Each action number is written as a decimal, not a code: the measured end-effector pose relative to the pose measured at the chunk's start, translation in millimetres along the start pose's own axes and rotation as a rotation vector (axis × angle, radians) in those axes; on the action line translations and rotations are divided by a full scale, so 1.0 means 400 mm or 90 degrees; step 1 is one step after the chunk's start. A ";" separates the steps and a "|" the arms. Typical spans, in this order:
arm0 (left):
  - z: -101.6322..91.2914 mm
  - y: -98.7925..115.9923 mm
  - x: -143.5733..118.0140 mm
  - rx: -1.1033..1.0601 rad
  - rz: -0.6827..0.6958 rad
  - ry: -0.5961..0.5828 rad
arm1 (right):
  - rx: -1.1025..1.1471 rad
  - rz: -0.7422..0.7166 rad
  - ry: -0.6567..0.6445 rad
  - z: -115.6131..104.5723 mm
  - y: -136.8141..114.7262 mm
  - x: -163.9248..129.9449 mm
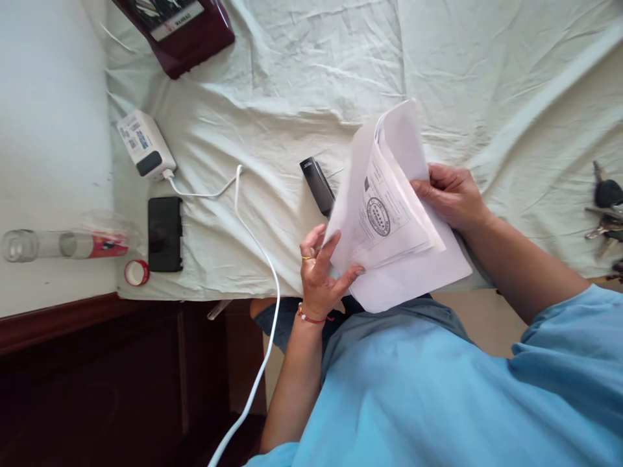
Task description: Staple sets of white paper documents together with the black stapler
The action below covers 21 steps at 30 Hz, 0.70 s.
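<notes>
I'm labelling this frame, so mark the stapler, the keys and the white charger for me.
stapler (317, 185): head view, on its dark top.
keys (606, 207): head view, on the bunch's middle.
white charger (145, 144): head view, on its labelled face.

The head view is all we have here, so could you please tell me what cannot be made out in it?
- Sheaf of papers: print too small to read; lower sheets covered by upper ones.
- Black stapler: near end hidden behind the papers.
- Keys: cut off by the right edge.
- Maroon case: cut off by the top edge.
- Left hand and right hand: fingertips partly hidden by paper.
</notes>
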<state>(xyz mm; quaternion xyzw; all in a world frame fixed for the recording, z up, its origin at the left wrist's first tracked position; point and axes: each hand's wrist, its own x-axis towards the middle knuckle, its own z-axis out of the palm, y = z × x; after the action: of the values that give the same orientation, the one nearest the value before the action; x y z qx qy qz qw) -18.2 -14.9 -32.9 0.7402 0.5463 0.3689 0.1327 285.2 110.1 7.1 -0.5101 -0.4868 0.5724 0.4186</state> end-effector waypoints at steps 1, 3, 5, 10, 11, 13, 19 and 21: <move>-0.001 0.000 0.001 -0.011 0.008 0.003 | -0.003 -0.001 0.001 0.000 0.000 0.000; -0.002 -0.001 0.003 -0.026 0.020 0.008 | -0.005 -0.004 0.000 0.000 0.001 -0.002; -0.002 -0.002 0.001 -0.028 0.018 0.012 | -0.002 -0.002 -0.002 0.000 0.000 -0.004; 0.004 -0.008 -0.008 -0.024 0.028 0.024 | 0.000 0.008 -0.005 0.002 -0.006 -0.008; 0.007 -0.009 -0.009 -0.032 0.033 0.029 | -0.001 0.007 -0.006 0.003 -0.007 -0.008; 0.013 -0.012 -0.012 -0.046 0.033 0.040 | -0.003 0.006 -0.007 0.002 -0.007 -0.007; 0.025 -0.016 -0.023 0.020 0.052 0.098 | -0.003 0.010 -0.013 0.000 -0.003 -0.005; 0.028 -0.015 -0.022 0.037 0.082 0.116 | -0.004 0.014 -0.015 0.000 -0.002 -0.005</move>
<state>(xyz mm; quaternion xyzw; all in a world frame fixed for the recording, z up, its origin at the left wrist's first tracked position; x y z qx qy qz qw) -16.1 -18.4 -47.8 0.7407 0.5177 0.4266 0.0366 285.7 108.3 8.3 -0.5098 -0.4878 0.5813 0.4054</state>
